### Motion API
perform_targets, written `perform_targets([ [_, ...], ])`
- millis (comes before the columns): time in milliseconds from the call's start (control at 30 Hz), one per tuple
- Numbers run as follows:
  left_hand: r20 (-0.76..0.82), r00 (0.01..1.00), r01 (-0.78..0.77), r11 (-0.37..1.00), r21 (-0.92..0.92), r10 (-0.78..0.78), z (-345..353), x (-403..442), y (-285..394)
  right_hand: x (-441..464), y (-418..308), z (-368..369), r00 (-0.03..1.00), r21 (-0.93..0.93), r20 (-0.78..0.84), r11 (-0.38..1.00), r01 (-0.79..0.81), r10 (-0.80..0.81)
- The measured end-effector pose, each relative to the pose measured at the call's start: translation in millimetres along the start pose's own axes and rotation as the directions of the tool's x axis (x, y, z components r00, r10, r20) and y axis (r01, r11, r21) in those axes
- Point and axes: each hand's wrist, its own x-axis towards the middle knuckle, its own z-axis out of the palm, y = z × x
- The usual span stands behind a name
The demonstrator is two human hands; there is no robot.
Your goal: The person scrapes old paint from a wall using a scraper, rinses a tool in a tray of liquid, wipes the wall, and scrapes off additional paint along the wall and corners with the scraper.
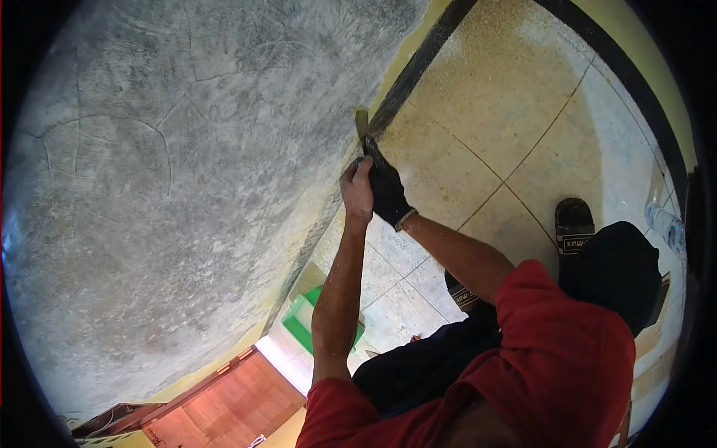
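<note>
A scraper (361, 125) with a flat blade points away from me, its tip at the lower edge of the grey wall (224, 149), where a yellow strip meets the dark skirting. My right hand (388, 188), in a black glove, is closed round its handle. Bare and pressed against the glove, my left hand (357, 188) is closed on the handle end too. The handle itself is mostly hidden by my fingers. Thin cracks and patchy grey plaster cover the wall's surface.
Dusty floor tiles (485, 149) lie right of the wall, bordered by dark skirting (418, 67). A green container (300, 322) stands behind my left forearm. A clear plastic bottle (665, 228) lies at the far right. A wooden door (224, 407) shows at lower left.
</note>
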Motion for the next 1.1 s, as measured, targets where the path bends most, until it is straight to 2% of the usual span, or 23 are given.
perform_targets([
  [33, 0.004, 1.0, -0.01, 1.0, 0.002, 0.01, 1, 3, -1, -3, 9, 4, 0.972, -0.226, -0.011, 0.948, 0.226, -0.234],
  [67, -0.012, 1.0, -0.022, 0.999, -0.029, 0.021, 2, 4, -2, 3, 19, 5, 0.97, -0.22, -0.011, 0.947, 0.234, -0.243],
  [133, -0.077, 0.989, -0.122, 0.991, 0.048, 0.125, 20, 17, 10, 32, 9, -7, 0.795, -0.581, 0.104, 0.612, 0.536, -0.597],
  [167, -0.048, 0.994, -0.095, 0.989, 0.111, 0.101, 35, 36, 25, 48, -2, -22, 0.922, -0.411, 0.115, 0.827, 0.383, -0.37],
  [200, -0.005, 0.997, -0.073, 0.982, 0.174, 0.075, 52, 51, 38, 66, -35, -41, 0.964, -0.469, 0.142, 0.842, 0.265, -0.224],
  [300, 0.029, 0.997, -0.068, 0.996, -0.064, 0.07, 78, 52, 36, 79, -8, -52, 0.919, -0.652, 0.04, 0.686, 0.322, -0.393],
  [333, 0.028, 0.998, -0.062, 0.996, -0.063, 0.064, 73, 50, 25, 74, 17, -45, 0.927, -0.272, -0.01, 0.893, 0.359, -0.375],
  [367, -0.016, 0.999, -0.037, 0.997, -0.06, 0.036, 62, 46, 7, 68, 29, -39, 0.939, 0.163, -0.054, 0.924, 0.345, -0.341],
  [400, -0.062, 0.998, -0.011, 0.998, -0.059, 0.007, 54, 37, -6, 48, 11, -38, 0.967, 0.05, -0.02, 0.966, 0.254, -0.253],
  [433, -0.059, 0.998, -0.013, 0.998, -0.058, 0.009, 48, 26, -6, 35, 18, -37, 0.926, -0.357, 0.125, 0.855, 0.376, -0.355],
  [467, -0.023, 0.997, 0.064, 0.986, -0.157, -0.069, 39, 11, -6, 24, 24, -35, 0.877, -0.67, 0.299, 0.572, 0.473, -0.376],
  [500, 0.021, 0.99, 0.138, 0.959, -0.248, -0.137, 32, 6, -3, 21, 22, -34, 0.877, -0.666, 0.293, 0.577, 0.473, -0.381],
  [567, -0.018, 0.994, 0.105, 0.977, -0.187, -0.11, 36, 8, 2, 18, 19, -34, 0.978, -0.332, 0.133, 0.923, 0.195, -0.159],
  [600, -0.056, 0.994, 0.082, 0.987, -0.136, -0.09, 40, 9, 0, 18, 15, -35, 0.978, -0.33, 0.139, 0.924, 0.194, -0.156],
  [667, -0.128, 0.989, 0.051, 0.989, -0.136, -0.069, 36, 10, -4, 19, 12, -36, 0.919, -0.605, 0.261, 0.692, 0.394, -0.295],
  [700, -0.069, 0.997, 0.036, 0.988, -0.153, -0.047, 29, 6, 2, 18, 19, -29, 0.974, -0.407, 0.185, 0.891, 0.199, -0.132],
  [733, -0.01, 1.0, 0.022, 0.985, -0.169, -0.024, 21, 1, 5, 10, 8, -22, 0.975, -0.403, 0.189, 0.895, 0.189, -0.121],
  [767, -0.007, 1.0, 0.028, 0.982, -0.189, -0.03, 16, -4, 9, 4, -6, -14, 0.996, -0.148, 0.064, 0.986, 0.078, -0.07],
  [800, -0.013, 0.999, 0.027, 0.983, -0.181, -0.03, 12, -8, 12, 0, -17, -8, 0.999, 0.132, -0.044, 0.991, -0.007, 0.013],
  [867, -0.027, 0.999, 0.041, 0.977, -0.207, -0.048, 10, -13, 18, 6, 9, 13, 0.994, 0.151, -0.096, 0.986, 0.071, -0.057],
  [933, -0.032, 0.999, -0.005, 0.989, -0.146, 0.0, 16, -1, 19, 26, 18, 26, 0.975, 0.648, -0.176, 0.762, 0.01, 0.136],
  [967, -0.036, 0.999, -0.04, 0.995, -0.094, 0.037, 20, 9, 19, 26, 18, 0, 0.981, 0.194, -0.018, 0.961, 0.195, -0.195],
  [1100, 0.011, 1.0, -0.001, 0.995, -0.102, 0.002, 38, 11, 24, 29, -15, -27, 0.977, -0.035, -0.037, 0.977, 0.21, -0.211],
])
